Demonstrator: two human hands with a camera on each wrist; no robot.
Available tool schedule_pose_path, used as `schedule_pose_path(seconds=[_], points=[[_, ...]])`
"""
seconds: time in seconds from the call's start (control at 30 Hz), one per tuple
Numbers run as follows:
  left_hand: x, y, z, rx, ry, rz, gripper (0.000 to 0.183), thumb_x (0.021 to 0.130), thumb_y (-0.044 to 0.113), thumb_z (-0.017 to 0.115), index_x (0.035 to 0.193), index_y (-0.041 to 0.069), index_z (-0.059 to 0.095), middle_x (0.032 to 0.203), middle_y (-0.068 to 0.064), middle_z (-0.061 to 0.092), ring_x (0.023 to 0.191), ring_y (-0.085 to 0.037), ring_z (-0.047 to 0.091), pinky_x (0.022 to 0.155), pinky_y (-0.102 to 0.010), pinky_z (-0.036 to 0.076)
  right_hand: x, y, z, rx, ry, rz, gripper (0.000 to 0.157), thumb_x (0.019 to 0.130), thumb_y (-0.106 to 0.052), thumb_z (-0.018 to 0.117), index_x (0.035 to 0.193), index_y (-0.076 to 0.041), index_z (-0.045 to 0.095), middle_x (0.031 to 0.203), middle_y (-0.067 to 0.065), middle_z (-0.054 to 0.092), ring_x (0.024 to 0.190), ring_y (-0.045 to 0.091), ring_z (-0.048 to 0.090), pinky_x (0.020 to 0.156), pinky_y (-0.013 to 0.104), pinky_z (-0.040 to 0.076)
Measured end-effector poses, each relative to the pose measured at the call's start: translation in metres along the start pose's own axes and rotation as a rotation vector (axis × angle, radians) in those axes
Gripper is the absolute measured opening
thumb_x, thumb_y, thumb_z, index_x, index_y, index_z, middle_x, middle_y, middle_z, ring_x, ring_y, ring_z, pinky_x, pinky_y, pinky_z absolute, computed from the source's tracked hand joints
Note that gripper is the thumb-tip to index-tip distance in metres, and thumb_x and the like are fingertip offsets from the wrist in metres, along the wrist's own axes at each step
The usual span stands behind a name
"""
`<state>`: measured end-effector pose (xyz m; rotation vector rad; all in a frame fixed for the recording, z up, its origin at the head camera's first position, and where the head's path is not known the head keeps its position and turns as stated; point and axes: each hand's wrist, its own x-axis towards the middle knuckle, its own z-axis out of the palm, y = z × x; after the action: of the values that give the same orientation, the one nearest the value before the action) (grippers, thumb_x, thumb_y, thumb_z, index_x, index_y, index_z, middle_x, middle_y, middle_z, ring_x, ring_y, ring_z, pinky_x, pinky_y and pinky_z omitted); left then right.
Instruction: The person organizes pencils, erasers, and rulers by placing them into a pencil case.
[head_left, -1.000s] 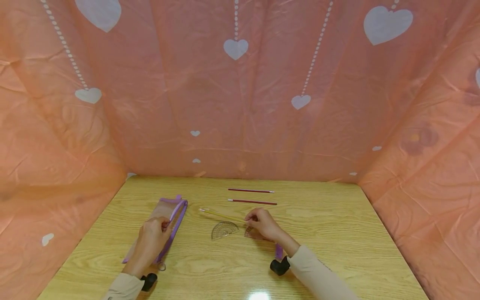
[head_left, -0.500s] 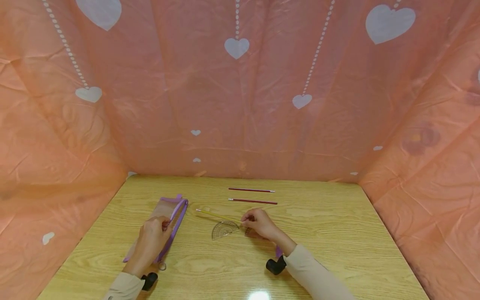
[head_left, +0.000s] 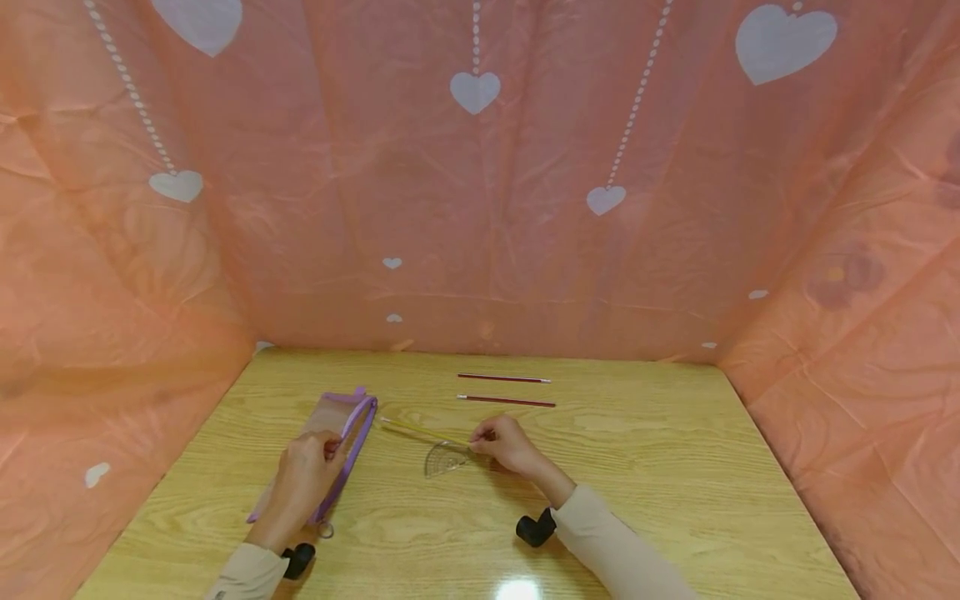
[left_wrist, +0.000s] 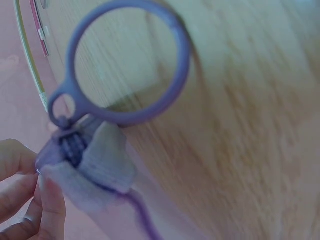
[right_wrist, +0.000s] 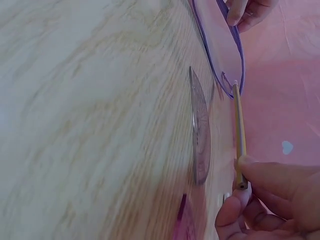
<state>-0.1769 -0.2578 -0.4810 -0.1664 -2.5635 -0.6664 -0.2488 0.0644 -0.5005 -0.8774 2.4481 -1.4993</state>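
My left hand (head_left: 303, 467) pinches the edge of a see-through pencil case (head_left: 324, 417) with purple trim, lying at the left. Its zip side gapes. A purple ring (left_wrist: 182, 60) hangs from the zip end, large in the left wrist view. Between thumb and fingers of my right hand (head_left: 510, 446) is a yellow pencil (head_left: 420, 430), held near one end. The pencil's white-tipped end points left and overlaps the case's mouth in the right wrist view. A clear protractor (head_left: 445, 458) lies just under the pencil; a pinkish flat piece (right_wrist: 185, 222) shows near my right hand.
Two dark red pencils, a far one (head_left: 504, 378) and a nearer one (head_left: 506, 402), lie on the wooden table (head_left: 637, 467) behind my right hand. A pink sheet (head_left: 480, 208) with white hearts walls the back and sides.
My right hand has moved left, bringing the yellow pencil closer to the pencil case. A purple strip by the right wrist has gone out of sight. My left hand keeps its place.
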Motion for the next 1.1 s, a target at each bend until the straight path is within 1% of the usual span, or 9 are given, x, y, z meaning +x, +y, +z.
schedule_pose_path(seconds=[0.07, 0.27, 0.43, 0.67, 0.83, 1.1], points=[[0.0, 0.0, -0.001, 0.001, -0.005, -0.004, 0.006, 0.081, -0.001, 0.077, 0.084, -0.004, 0.073, 0.073, -0.01, 0.066, 0.064, -0.021, 0.062, 0.057, -0.039, 0.053, 0.003, -0.001, 0.002, -0.003, -0.005, 0.002, 0.009, 0.093, 0.003, 0.066, 0.094, 0.01, 0.072, 0.085, 0.012, 0.069, 0.072, 0.008, 0.055, 0.064, 0.023, 0.049], [0.0, -0.001, -0.001, -0.007, -0.025, -0.014, 0.005, 0.082, -0.001, 0.076, 0.084, -0.004, 0.072, 0.073, -0.01, 0.066, 0.064, -0.02, 0.061, 0.056, -0.037, 0.053, 0.007, -0.003, 0.007, 0.036, -0.02, 0.083, 0.01, 0.093, 0.002, 0.065, 0.095, 0.009, 0.072, 0.084, 0.009, 0.068, 0.07, 0.01, 0.053, 0.061, 0.023, 0.047], [-0.001, -0.001, 0.001, -0.007, -0.017, -0.011, 0.005, 0.08, -0.002, 0.076, 0.083, -0.004, 0.072, 0.072, -0.009, 0.065, 0.063, -0.019, 0.06, 0.055, -0.035, 0.052, 0.008, -0.003, 0.013, 0.056, -0.001, 0.128, 0.009, 0.092, 0.001, 0.067, 0.094, 0.007, 0.074, 0.084, 0.008, 0.068, 0.071, 0.01, 0.055, 0.061, 0.022, 0.047], [-0.001, -0.002, 0.001, -0.005, -0.014, -0.011, 0.005, 0.081, -0.001, 0.076, 0.083, -0.004, 0.072, 0.072, -0.008, 0.065, 0.063, -0.018, 0.061, 0.055, -0.035, 0.052, 0.013, -0.004, 0.021, 0.07, 0.021, 0.139, 0.009, 0.092, 0.001, 0.068, 0.096, 0.007, 0.074, 0.088, 0.009, 0.069, 0.073, 0.008, 0.056, 0.062, 0.022, 0.048], [-0.001, -0.003, -0.001, -0.011, -0.029, -0.026, 0.005, 0.082, 0.0, 0.076, 0.084, -0.003, 0.072, 0.073, -0.008, 0.065, 0.063, -0.018, 0.061, 0.055, -0.035, 0.052, 0.017, -0.008, 0.027, 0.093, 0.026, 0.144, 0.009, 0.092, 0.003, 0.067, 0.095, 0.009, 0.073, 0.085, 0.009, 0.069, 0.072, 0.008, 0.056, 0.061, 0.022, 0.048], [-0.002, -0.002, -0.002, -0.024, -0.021, -0.022, 0.006, 0.081, -0.001, 0.076, 0.085, -0.004, 0.073, 0.073, -0.008, 0.065, 0.064, -0.018, 0.061, 0.054, -0.033, 0.052, 0.022, -0.011, 0.035, 0.128, 0.041, 0.144, 0.007, 0.091, 0.004, 0.067, 0.093, 0.01, 0.072, 0.084, 0.013, 0.069, 0.07, 0.009, 0.056, 0.058, 0.021, 0.046]])
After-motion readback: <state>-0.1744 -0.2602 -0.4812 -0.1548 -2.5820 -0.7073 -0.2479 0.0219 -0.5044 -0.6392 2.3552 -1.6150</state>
